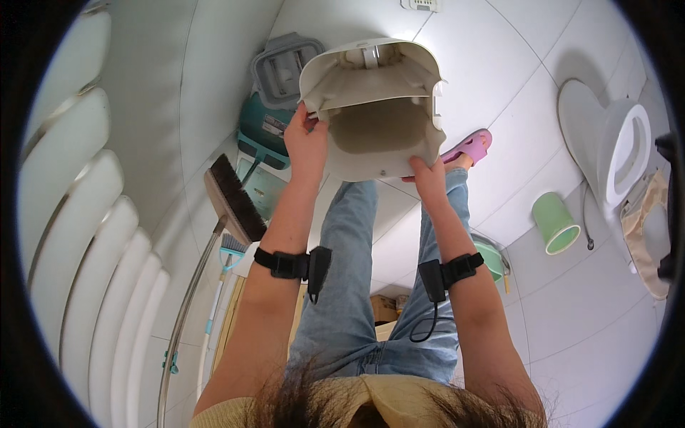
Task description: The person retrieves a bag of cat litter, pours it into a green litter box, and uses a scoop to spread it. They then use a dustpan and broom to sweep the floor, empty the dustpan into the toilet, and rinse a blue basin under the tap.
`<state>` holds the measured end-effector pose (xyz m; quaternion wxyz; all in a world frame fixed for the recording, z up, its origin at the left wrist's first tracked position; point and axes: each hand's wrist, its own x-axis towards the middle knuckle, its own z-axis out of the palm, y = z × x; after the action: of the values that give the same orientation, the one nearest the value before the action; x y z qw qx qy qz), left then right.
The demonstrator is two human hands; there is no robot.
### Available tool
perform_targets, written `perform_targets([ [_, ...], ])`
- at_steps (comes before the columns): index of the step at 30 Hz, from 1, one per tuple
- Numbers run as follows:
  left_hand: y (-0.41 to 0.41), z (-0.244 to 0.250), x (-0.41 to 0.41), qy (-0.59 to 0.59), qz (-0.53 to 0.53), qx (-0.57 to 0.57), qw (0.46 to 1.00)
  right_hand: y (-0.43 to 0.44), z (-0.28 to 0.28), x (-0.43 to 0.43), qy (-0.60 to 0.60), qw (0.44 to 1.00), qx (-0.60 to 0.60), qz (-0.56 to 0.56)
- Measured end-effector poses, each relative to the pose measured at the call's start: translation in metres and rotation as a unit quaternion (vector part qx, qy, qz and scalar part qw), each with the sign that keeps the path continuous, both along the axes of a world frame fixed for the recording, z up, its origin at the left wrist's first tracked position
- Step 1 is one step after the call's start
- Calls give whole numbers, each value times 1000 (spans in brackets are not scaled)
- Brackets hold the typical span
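Observation:
An off-white plastic bin-like container (369,166) hangs tilted in front of me, its open side towards the camera. A divider splits it inside, and brownish stains show near the top. My left hand (306,142) grips its left edge, with fingers partly hidden behind the rim. My right hand (428,179) holds the lower right corner, thumb on the near face and the other fingers largely hidden beneath. Both forearms wear black straps with small black devices.
At left are a grey plastic basin (259,75), a teal dustpan (249,115), a broom (235,198) and a white radiator (80,224). At right stand a green bin (554,216), a green basin (489,257) and a white toilet (607,160). A pink slipper (471,144) is on my foot.

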<state>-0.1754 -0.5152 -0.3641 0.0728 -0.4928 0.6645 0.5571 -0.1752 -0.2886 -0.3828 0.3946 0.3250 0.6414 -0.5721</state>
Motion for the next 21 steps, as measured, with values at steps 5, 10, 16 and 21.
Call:
perform_targets([
  [5, -18, -1, 3, 20, 46, 118, 992, -1, -3, 3, 13, 1000, 5, -9],
  [10, -31, -1, -9, -10, 19, 163, 986, -5, 4, -1, 39, 999, -4, 1],
  [16, -25, 3, -16, -28, 2, 126, 992, 0, 8, -3, -3, 1000, -6, -9],
  [21, -14, 12, -18, 5, 21, 134, 991, 13, 2, -6, 23, 1000, -19, -10],
])
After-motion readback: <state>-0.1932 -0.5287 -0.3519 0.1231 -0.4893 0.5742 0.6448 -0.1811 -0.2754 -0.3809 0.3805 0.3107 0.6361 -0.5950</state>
